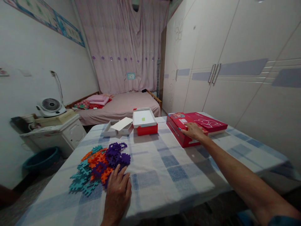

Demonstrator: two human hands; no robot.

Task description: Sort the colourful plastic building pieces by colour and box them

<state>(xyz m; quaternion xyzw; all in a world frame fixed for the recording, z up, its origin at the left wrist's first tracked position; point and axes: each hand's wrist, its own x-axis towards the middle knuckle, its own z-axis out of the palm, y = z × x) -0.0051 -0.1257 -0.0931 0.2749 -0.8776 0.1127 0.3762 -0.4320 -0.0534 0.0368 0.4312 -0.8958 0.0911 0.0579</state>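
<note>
My left hand (118,185) lies with its fingers stretched out at the near right edge of a pile of foam puzzle pieces (97,160), the fingertips touching or just over the purple ones. Teal, orange and purple pieces with notched edges make up the pile. Out to the right, my right hand (193,130) rests, fingers extended, on top of a red box (176,128) with printing on its lid. A second, flatter red box with white line drawing (208,121) sits against its far right side. Neither hand appears to hold anything.
Grey open trays with a white card (121,124) stand at the table's far side, beside a white tray on a red box (147,129). A checked cloth (150,182) covers the table. Beyond are a bed (127,103), a wardrobe (223,91) and a cabinet with a fan (51,106).
</note>
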